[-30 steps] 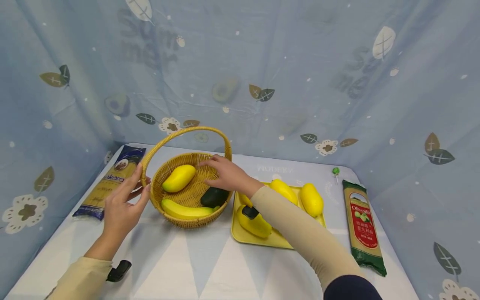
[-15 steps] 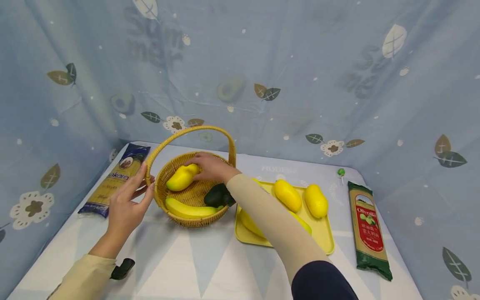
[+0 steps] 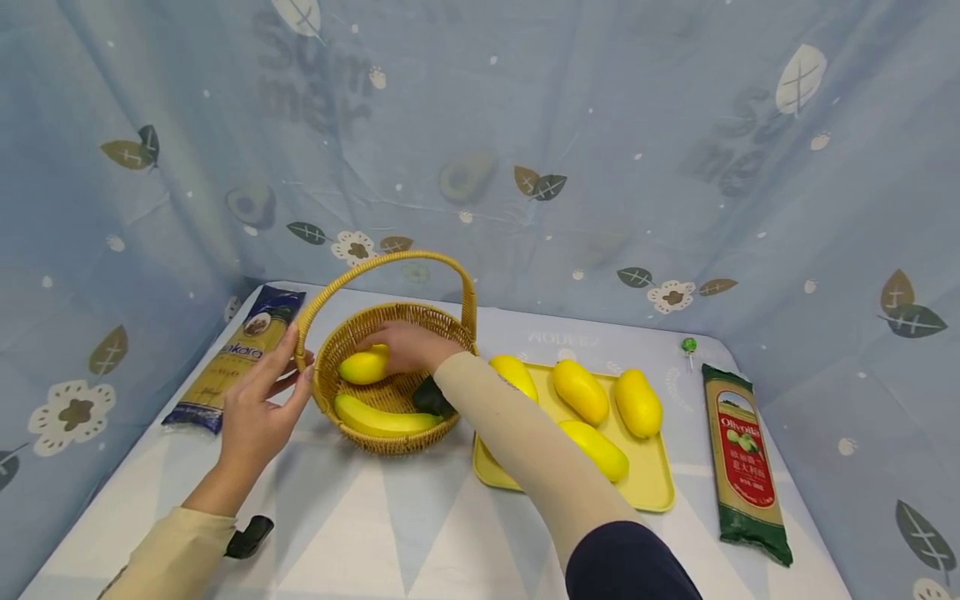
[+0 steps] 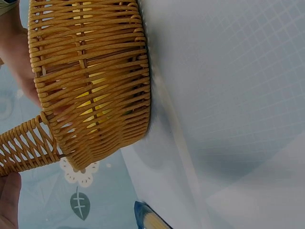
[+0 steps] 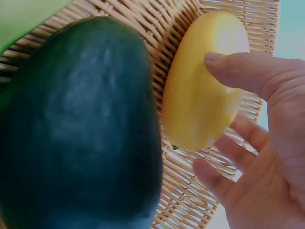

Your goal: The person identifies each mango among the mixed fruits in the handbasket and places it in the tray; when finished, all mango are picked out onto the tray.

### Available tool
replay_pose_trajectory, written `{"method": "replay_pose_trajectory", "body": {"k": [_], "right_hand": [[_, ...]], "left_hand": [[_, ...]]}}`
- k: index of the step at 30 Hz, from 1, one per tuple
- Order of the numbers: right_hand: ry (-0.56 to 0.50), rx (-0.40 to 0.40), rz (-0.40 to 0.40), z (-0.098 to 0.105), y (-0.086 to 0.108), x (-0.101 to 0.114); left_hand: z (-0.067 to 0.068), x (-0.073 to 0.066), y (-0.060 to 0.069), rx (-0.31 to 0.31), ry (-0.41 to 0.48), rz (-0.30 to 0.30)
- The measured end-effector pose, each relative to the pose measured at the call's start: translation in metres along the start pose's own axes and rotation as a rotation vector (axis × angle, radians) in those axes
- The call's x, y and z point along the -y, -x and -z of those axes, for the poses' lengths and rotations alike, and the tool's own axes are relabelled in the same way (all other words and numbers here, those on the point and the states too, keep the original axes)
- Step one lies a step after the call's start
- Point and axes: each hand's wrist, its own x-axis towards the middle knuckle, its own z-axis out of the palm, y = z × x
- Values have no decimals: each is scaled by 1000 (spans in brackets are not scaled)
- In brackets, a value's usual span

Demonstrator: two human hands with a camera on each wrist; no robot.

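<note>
A wicker basket (image 3: 390, 446) with an arched handle (image 3: 390, 257) stands left of centre. My left hand (image 3: 258, 408) grips the lower left end of that handle between thumb and fingers; the left wrist view shows fingers (image 4: 8, 200) against it. Inside the basket, my right hand (image 3: 408, 346) holds a yellow mango (image 3: 363, 367). In the right wrist view the thumb lies on top of the mango (image 5: 202, 90) and the other fingers curl behind it. A dark green avocado (image 5: 90, 129) and a banana (image 3: 386, 419) also lie in the basket, the avocado partly hidden by my right forearm.
Right of the basket is a yellow tray (image 3: 652, 492) with several yellow mangoes (image 3: 581, 392), partly under my forearm. Pasta packets lie at both sides, one blue (image 3: 240, 350), one green and red (image 3: 742, 458). A green lollipop (image 3: 689, 344) lies at the back right.
My right hand has moved left and down into the basket, from above the avocado onto the mango, which it now holds. The left hand has kept its grip on the handle.
</note>
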Motion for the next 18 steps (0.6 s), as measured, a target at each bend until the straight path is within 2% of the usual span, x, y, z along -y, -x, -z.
{"method": "replay_pose_trajectory", "body": {"k": [4,12,18], "right_hand": [[-39,11,-45,-1,2,-2],[-82,24,-22,-3,5,-3],[-67,-12,-11,-1,14,-4]], "left_hand": [[0,-1,-1,0,-3,1],[0,-2,-1,-2,0,0],[1,-3,-1,0,-5,-2]]}}
